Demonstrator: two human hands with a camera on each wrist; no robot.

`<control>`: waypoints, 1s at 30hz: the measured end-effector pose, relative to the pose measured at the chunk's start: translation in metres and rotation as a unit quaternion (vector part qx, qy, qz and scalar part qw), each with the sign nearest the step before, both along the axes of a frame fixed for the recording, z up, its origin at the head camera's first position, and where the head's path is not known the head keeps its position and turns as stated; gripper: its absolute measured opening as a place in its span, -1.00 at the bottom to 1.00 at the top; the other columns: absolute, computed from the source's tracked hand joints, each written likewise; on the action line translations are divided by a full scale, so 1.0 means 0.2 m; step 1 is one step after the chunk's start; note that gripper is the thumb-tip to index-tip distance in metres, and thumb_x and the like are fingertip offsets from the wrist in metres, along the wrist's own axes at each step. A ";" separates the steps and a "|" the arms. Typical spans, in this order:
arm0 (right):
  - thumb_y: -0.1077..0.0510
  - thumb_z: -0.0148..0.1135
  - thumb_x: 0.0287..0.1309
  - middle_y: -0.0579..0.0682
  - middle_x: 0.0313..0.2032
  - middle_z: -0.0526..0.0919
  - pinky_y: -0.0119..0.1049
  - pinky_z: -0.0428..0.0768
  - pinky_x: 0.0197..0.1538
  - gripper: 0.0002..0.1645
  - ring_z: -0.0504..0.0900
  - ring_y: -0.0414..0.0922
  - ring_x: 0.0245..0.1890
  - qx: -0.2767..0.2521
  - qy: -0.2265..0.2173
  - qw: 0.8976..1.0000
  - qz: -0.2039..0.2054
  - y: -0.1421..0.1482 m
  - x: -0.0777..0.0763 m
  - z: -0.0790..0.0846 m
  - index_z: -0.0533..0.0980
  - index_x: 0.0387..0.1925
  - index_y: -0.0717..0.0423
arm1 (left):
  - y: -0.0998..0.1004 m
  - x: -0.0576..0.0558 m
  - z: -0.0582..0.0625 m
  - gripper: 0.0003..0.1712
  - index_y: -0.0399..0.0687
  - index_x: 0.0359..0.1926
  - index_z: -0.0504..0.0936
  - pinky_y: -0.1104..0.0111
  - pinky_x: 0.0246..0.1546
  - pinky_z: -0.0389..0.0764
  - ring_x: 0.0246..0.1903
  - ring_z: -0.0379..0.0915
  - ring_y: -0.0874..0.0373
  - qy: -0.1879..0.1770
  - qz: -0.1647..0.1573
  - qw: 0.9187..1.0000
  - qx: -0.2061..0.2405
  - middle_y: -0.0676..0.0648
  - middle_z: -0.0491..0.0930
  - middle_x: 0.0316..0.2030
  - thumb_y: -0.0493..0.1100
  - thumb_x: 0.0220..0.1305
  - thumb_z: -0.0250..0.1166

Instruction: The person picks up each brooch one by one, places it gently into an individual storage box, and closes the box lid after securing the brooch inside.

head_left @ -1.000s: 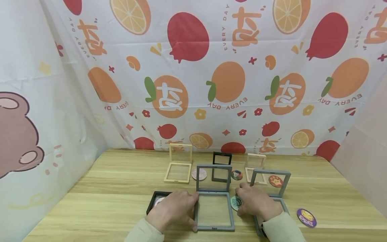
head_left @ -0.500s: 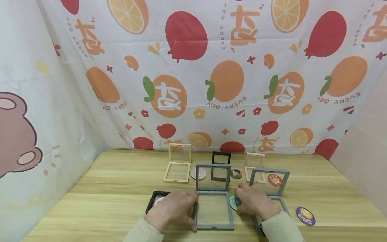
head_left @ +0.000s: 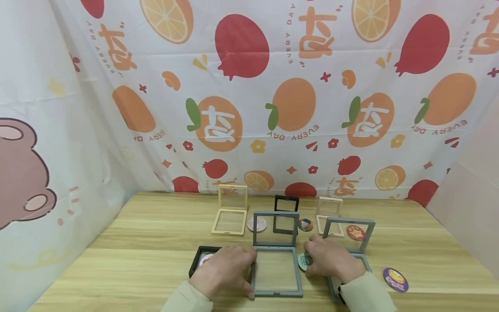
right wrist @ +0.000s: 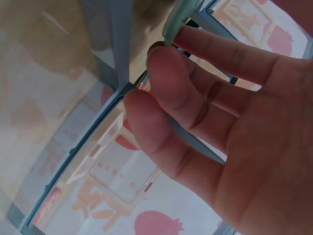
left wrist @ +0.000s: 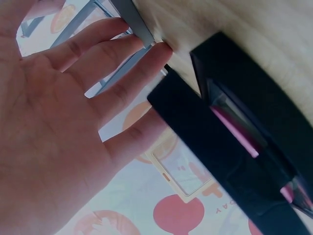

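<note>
My left hand (head_left: 228, 268) spans the left edge of an open grey display frame (head_left: 277, 294), thumb near its lower left corner. In the left wrist view, its fingers (left wrist: 115, 95) reach out fairly straight, their tips by the grey bar (left wrist: 132, 19). Just left of it lies a black display frame (head_left: 196, 259) with a round badge inside, partly behind the hand. My right hand (head_left: 329, 260) pinches a green round badge (head_left: 304, 262) at the right of the middle frame. In the right wrist view, the green badge (right wrist: 178, 19) shows edge-on at the fingertips.
Another open grey frame (head_left: 368, 236) stands under and behind my right wrist. Farther back are a yellow frame (head_left: 230, 234), a small black frame (head_left: 286, 198) and a cream frame (head_left: 330, 200). Badges lie about, including a purple badge (head_left: 395, 279) and a red badge (head_left: 355, 232).
</note>
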State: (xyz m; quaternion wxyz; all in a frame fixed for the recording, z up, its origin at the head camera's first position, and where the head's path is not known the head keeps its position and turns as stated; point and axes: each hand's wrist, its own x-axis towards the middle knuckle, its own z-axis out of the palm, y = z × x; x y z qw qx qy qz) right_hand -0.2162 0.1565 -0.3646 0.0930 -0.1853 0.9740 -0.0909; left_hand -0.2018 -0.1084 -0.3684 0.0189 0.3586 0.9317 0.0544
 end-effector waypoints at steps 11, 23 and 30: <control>0.18 0.61 -0.13 -0.09 -0.25 0.54 -0.17 0.53 -0.24 -0.58 0.43 -0.18 -0.34 -0.049 0.009 0.997 0.058 -0.02 0.01 0.03 0.63 -0.19 0.20 | 0.01 -0.01 0.00 0.05 -0.33 0.17 0.61 0.30 -0.30 0.64 -0.44 0.49 0.28 -0.001 -0.001 1.000 -0.007 -0.05 0.67 -0.40 0.22 -0.31 0.70; 0.15 0.63 -0.15 -0.11 -0.32 0.50 -0.20 0.50 -0.25 -0.61 0.40 -0.18 -0.37 -0.051 0.019 0.996 0.069 -0.05 0.02 0.05 0.61 -0.30 0.19 | 0.01 0.00 0.00 -0.01 -0.29 0.09 0.63 0.30 -0.37 0.61 -0.48 0.47 0.28 0.004 0.006 1.000 -0.002 0.02 0.59 -0.48 0.21 -0.34 0.71; 0.09 0.65 -0.15 -0.11 -0.28 0.57 -0.17 0.54 -0.19 -0.54 0.46 -0.19 -0.33 -0.036 0.019 0.996 0.077 -0.08 0.02 0.06 0.63 -0.24 0.22 | 0.01 0.00 0.00 -0.01 -0.29 0.10 0.63 0.30 -0.34 0.62 -0.47 0.44 0.28 -0.001 0.008 1.000 -0.006 0.01 0.59 -0.47 0.20 -0.33 0.71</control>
